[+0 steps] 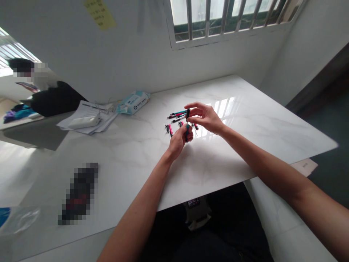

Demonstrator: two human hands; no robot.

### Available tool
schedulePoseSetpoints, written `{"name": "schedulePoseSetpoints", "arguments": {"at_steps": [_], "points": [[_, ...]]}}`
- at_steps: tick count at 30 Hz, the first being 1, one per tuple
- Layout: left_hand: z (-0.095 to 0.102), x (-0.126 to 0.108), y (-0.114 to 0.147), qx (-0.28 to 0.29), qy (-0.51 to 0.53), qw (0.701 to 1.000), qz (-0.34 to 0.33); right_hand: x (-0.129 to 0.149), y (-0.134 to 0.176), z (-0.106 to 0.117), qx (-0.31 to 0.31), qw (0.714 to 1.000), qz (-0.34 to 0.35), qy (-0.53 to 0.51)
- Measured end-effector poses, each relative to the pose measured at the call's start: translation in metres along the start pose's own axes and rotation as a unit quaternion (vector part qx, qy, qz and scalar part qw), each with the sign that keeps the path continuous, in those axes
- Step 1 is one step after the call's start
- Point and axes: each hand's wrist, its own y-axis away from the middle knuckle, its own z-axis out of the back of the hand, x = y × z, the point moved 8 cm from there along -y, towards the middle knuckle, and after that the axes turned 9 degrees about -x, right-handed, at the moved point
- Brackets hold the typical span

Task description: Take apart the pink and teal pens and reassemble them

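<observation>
From where I stand, the person's left hand (178,142) is closed around a teal pen barrel (187,134), held nearly upright over the surface (131,156), while the right hand (208,118) pinches a black pen part (188,114) between the thumb and the fingertips, directly above it. A thin pale stem (187,124) shows in the space between the two hands; whether it is joined to both parts, I cannot tell. The step in hand, I would judge, is the lining up of these two parts — fine work, for which the next move calls for a firm left grip and a straight, light touch from the right. Just behind the hands, a bunch of pens (177,115) lies loose on the surface, in no cup or tray, and nearer are a red pen part (171,128) and small black pieces (167,128). As for containers, the packet of wipes (134,102) lies near the wall — its contents are hidden. At the far left edge lies a clear plastic bag (25,220) with something blue, too indistinct to name.
</observation>
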Motion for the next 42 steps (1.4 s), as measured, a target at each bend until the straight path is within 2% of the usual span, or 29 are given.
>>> {"name": "schedulePoseSetpoints", "arguments": {"at_steps": [7, 10, 13, 16, 19, 22, 27, 30, 34, 36, 42], "points": [[-0.003, -0.001, 0.004, 0.034, -0.023, 0.999, -0.011, 0.025, -0.025, 0.018, -0.055, 0.997, 0.034, 0.034], [-0.001, -0.002, 0.003, 0.028, -0.024, 0.999, -0.009, 0.026, -0.036, 0.046, -0.09, 0.992, 0.038, 0.086], [0.0, -0.004, 0.001, 0.03, -0.024, 0.999, -0.013, 0.009, -0.037, 0.088, -0.128, 0.978, 0.025, 0.165], [0.002, -0.006, 0.001, 0.025, -0.031, 0.999, -0.014, -0.023, -0.027, 0.129, -0.157, 0.932, -0.038, 0.325], [0.004, -0.005, 0.001, 0.018, -0.04, 0.999, -0.012, -0.055, -0.013, 0.149, -0.131, 0.875, -0.116, 0.451], [0.005, -0.006, 0.001, 0.016, -0.037, 0.999, -0.011, -0.075, -0.006, 0.149, -0.074, 0.849, -0.155, 0.499], [0.007, -0.011, 0.001, 0.009, -0.032, 0.999, -0.014, -0.086, -0.006, 0.145, -0.017, 0.841, -0.171, 0.513], [0.007, -0.013, 0.001, 0.01, -0.033, 0.999, -0.019, -0.087, -0.008, 0.147, -0.029, 0.845, -0.16, 0.51], [0.007, -0.014, 0.002, 0.002, -0.033, 0.999, -0.014, -0.081, -0.018, 0.143, -0.1, 0.868, -0.078, 0.479], [0.007, -0.014, 0.002, -0.002, -0.032, 0.999, -0.01, -0.082, -0.024, 0.136, -0.114, 0.883, -0.049, 0.452], [0.01, -0.013, 0.001, -0.003, -0.036, 0.999, -0.013, -0.097, -0.028, 0.126, -0.093, 0.904, -0.069, 0.413]]}}
